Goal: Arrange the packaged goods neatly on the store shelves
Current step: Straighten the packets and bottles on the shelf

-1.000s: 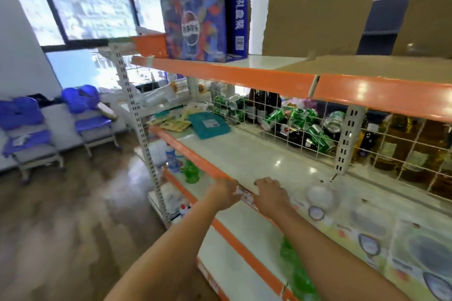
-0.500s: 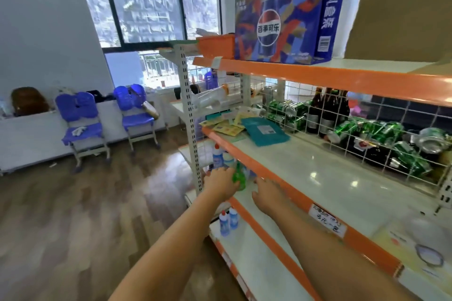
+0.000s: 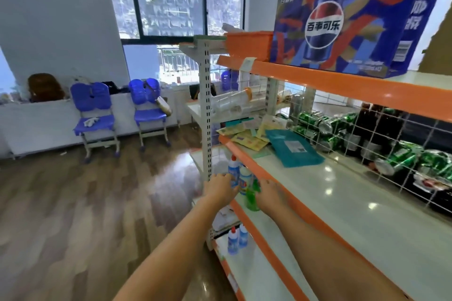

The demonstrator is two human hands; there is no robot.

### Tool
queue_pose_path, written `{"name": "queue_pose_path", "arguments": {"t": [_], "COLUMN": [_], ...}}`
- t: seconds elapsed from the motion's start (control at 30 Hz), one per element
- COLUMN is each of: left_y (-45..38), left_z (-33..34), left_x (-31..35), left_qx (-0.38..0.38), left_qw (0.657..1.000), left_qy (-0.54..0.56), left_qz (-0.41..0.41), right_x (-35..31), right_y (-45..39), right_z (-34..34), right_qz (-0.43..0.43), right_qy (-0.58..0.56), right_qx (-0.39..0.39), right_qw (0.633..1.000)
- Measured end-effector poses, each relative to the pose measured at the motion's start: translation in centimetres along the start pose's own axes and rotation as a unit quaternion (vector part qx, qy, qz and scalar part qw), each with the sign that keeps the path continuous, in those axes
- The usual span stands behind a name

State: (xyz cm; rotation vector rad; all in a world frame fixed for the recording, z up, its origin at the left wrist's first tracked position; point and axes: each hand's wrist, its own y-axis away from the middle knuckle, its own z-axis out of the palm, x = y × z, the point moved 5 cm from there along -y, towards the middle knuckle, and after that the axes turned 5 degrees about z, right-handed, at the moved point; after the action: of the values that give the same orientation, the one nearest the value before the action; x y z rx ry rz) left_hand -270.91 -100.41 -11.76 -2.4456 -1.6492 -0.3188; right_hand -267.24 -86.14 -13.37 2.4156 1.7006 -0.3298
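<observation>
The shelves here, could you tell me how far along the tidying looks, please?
Little looks finished. In hand: the left hand and right hand reach the blue-labelled bottles and green bottle below the middle shelf; grip unclear. Left: yellow packets and the teal package lie scattered, and green cans lie toppled behind the wire grid.

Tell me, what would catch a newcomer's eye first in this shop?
The big blue cola carton on the orange-edged top shelf, upper right. Below it, green cans lie jumbled behind a wire grid. In the middle, both hands reach toward small blue-and-white bottles and a green bottle on a lower shelf.
</observation>
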Motion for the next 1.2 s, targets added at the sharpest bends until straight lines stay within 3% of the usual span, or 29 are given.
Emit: {"name": "queue_pose_path", "arguments": {"t": [0.27, 0.47, 0.63, 1.0, 1.2], "left_y": [-9.3, -14.1, -19.2, -31.0, -35.3], "left_z": [-1.1, 2.6, 2.5, -0.7, 0.1], "left_x": [-1.4, -2.7, -4.6, -6.2, -6.7], "left_qx": [0.014, -0.038, -0.036, -0.031, -0.027], "left_qw": [0.999, 0.998, 0.998, 0.978, 0.968], "left_qy": [-0.04, -0.051, -0.026, -0.086, -0.049], "left_qz": [0.009, 0.015, 0.042, 0.189, 0.246], "right_x": [-0.7, -0.5, -2.1, -5.6, -5.7], "right_y": [-9.9, -14.4, -19.7, -28.3, -31.3], "right_z": [-1.4, 1.6, 1.3, 0.6, 1.2], "right_qz": [0.019, 0.03, 0.051, 0.136, 0.191], "right_qy": [-0.006, 0.015, 0.006, -0.019, 0.014], "right_qx": [0.023, -0.01, 0.009, 0.073, 0.073], "right_qw": [1.0, 0.999, 0.999, 0.988, 0.979]}}
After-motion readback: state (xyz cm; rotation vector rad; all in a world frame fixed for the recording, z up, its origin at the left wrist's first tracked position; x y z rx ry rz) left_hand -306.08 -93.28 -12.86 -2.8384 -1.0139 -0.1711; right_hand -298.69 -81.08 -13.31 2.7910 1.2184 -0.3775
